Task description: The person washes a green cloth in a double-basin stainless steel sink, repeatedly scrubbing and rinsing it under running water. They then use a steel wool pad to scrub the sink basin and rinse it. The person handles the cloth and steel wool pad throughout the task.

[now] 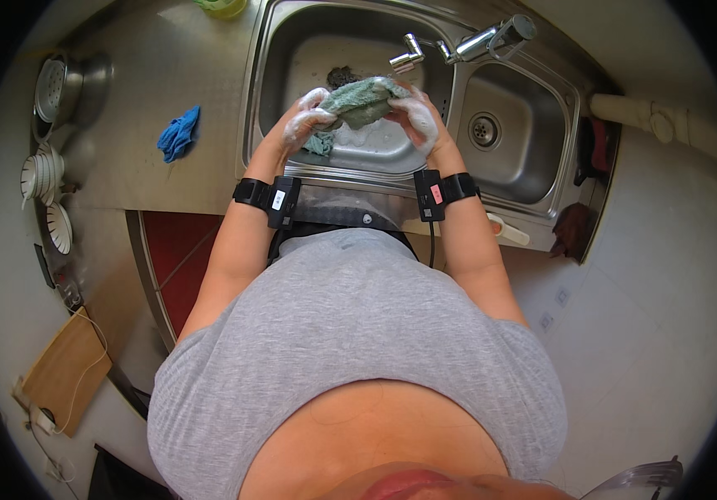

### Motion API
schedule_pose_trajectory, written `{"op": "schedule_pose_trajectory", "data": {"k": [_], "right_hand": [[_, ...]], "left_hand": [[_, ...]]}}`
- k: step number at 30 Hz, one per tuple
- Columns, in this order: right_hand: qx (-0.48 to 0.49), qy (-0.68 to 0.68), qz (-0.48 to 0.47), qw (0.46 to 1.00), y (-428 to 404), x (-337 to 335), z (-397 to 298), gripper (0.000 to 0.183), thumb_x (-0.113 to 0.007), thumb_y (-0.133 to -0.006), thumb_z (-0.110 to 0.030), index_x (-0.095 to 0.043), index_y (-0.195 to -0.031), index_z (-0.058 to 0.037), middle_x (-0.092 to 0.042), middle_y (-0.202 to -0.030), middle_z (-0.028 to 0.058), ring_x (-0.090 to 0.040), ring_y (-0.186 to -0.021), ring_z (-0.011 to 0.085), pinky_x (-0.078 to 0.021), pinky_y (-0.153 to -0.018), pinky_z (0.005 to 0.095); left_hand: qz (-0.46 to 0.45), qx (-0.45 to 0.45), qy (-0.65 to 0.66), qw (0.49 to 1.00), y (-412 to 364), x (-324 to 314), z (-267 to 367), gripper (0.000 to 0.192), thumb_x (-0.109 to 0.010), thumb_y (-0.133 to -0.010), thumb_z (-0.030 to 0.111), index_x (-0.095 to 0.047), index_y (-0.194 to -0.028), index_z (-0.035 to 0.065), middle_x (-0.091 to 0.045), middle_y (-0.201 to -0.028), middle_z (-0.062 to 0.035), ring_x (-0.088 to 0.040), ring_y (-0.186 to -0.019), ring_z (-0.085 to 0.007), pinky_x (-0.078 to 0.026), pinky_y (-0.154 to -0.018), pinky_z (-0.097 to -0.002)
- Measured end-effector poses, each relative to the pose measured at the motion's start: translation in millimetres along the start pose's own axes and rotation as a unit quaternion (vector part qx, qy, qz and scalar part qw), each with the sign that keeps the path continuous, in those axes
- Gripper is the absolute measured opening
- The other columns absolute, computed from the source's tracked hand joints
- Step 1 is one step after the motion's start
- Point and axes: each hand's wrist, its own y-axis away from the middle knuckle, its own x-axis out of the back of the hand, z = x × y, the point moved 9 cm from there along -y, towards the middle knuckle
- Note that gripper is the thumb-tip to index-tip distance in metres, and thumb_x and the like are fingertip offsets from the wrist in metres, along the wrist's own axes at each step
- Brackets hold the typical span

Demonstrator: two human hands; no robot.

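Observation:
A wet green cloth point(361, 103) is stretched between my two hands above the larger steel sink basin point(296, 44). My left hand point(305, 122), covered in white suds, grips the cloth's left end. At its right end my right hand point(419, 119) holds on, also soapy. A second piece of green cloth point(319, 144) shows below my left hand, in the basin; whether it joins the held cloth I cannot tell. Behind the cloth, a dark scouring pad or clump point(341, 76) lies on the basin floor. Suds and water partly cover the basin floor.
A chrome faucet point(471, 45) reaches over the basin from the back right. The smaller basin point(515, 119) with its drain is at the right. On the steel counter point(208, 69) lies a blue cloth point(178, 133); striped bowls point(43, 175) and a metal pot point(69, 84) stand farther left.

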Motion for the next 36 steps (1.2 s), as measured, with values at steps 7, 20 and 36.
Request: {"op": "schedule_pose_trajectory", "data": {"k": [7, 20, 36], "right_hand": [[0.056, 0.059, -0.031, 0.996, 1, -5, -8, 0.043, -0.050, -0.075, 0.000, -0.050, -0.117, -0.0096, -0.054, -0.107, 0.0058, -0.052, -0.095, 0.0143, -0.0428, -0.082, 0.0286], [0.005, -0.037, -0.067, 0.997, 3, -7, 12, 0.030, -0.049, -0.078, -0.002, -0.051, -0.108, 0.0046, -0.057, -0.102, 0.0109, -0.054, -0.095, 0.0174, -0.0406, -0.086, 0.0280], [-0.001, -0.296, -0.035, 0.954, 1, 7, 13, 0.027, -0.039, -0.076, -0.005, -0.054, -0.098, 0.0021, -0.058, -0.092, 0.0116, -0.055, -0.087, 0.0222, -0.0438, -0.080, 0.0342]], "left_hand": [[-0.037, -0.059, 0.146, 0.987, 8, -2, 9, 0.036, -0.061, -0.069, 0.003, -0.049, -0.103, 0.0023, -0.054, -0.099, -0.0071, -0.053, -0.092, -0.0165, -0.043, -0.084, -0.0293], [-0.050, -0.117, 0.320, 0.939, 13, -7, 16, 0.050, -0.056, -0.067, -0.005, -0.045, -0.115, 0.0054, -0.052, -0.109, -0.0102, -0.054, -0.096, -0.0224, -0.043, -0.086, -0.0293], [0.051, -0.157, 0.288, 0.943, 9, 18, 12, 0.026, -0.052, -0.076, -0.002, -0.057, -0.102, -0.0012, -0.057, -0.105, -0.0101, -0.052, -0.099, -0.0187, -0.039, -0.090, -0.0290]]}}
